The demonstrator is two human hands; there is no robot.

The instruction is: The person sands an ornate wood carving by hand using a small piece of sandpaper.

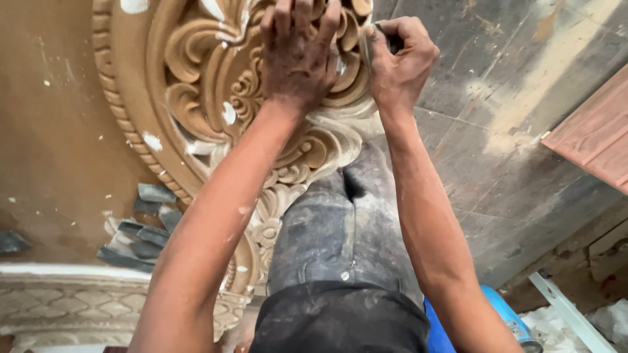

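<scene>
A large tan ornamental relief (pixel 196 78) with carved scrolls, leaves and a beaded oval border fills the upper left. My left hand (pixel 297 55) presses flat on the scrollwork near the top centre, fingers spread and dusty. My right hand (pixel 400 62) is right beside it, fist closed around a thin metal scraper blade (pixel 366 46) whose edge meets the carving. White plaster patches (pixel 228 114) dot the relief.
Several small dark metal blades (pixel 147 225) lie on the tan surface at lower left. A patterned moulding strip (pixel 72 307) runs along the bottom left. Grey floor tiles (pixel 510 131) lie to the right, with a reddish panel (pixel 595 131) and a blue container (pixel 507 320).
</scene>
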